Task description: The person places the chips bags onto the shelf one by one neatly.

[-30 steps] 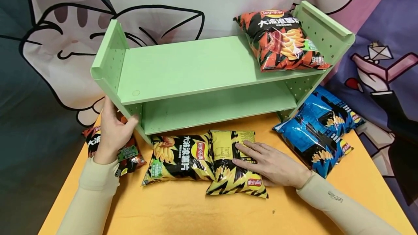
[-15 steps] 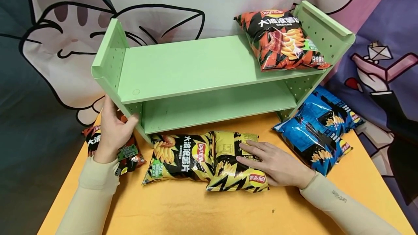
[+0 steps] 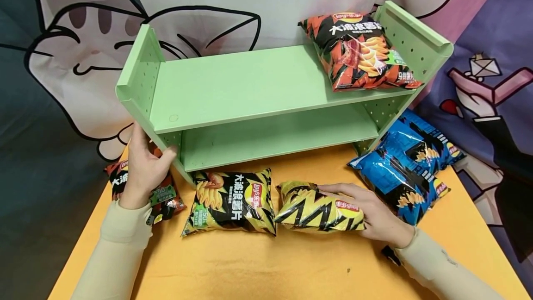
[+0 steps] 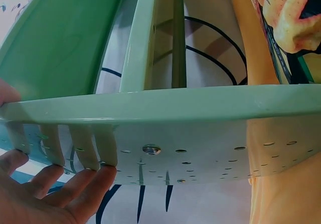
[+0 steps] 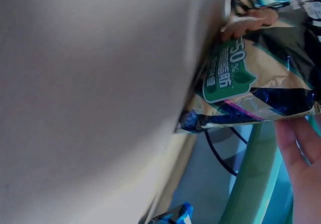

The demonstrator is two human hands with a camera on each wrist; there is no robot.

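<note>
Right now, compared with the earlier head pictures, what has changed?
The right hand has gone from lying on a yellow bag to gripping it; the bag has tipped and shifted right, opening a gap from the other yellow bag. The left hand on the green shelf, the red bag on top and the blue bags look unchanged.

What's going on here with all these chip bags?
A person's left hand grips the side of a green rack while the right hand holds a yellow chip bag in front of it. A second yellow bag lies on the table beside that one, and a red bag rests on the upper shelf.
</note>
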